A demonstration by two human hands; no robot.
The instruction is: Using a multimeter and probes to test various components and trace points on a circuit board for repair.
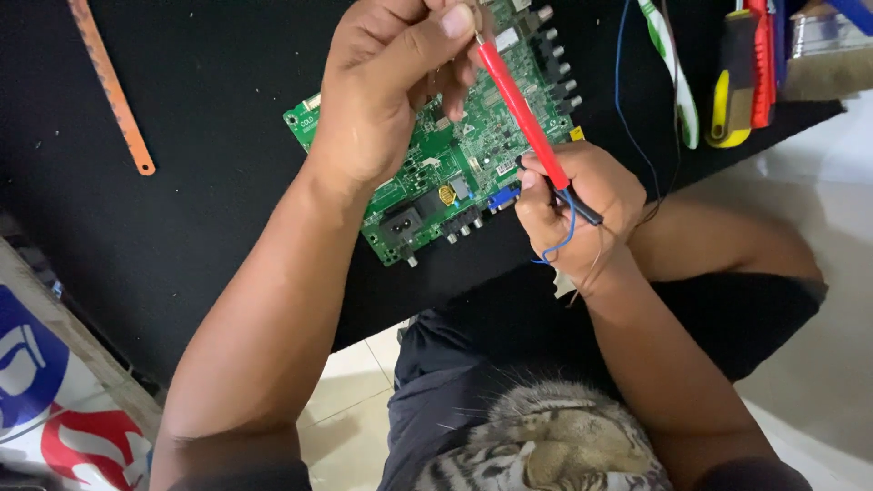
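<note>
A green circuit board (473,164) with several connectors lies on a black mat (209,182). My left hand (386,86) rests over the board's upper left and pinches the tip end of a red test probe (520,114) between thumb and fingers. My right hand (577,205) sits at the board's right edge, closed around the probe's lower end together with a thin black probe (582,211) and a blue wire (562,238).
An orange hacksaw blade (111,86) lies at the far left of the mat. A green-and-white tool (673,73), a yellow-and-red tool (741,77) and a brush (823,50) lie at the top right. Pale tiled floor (818,182) shows on the right.
</note>
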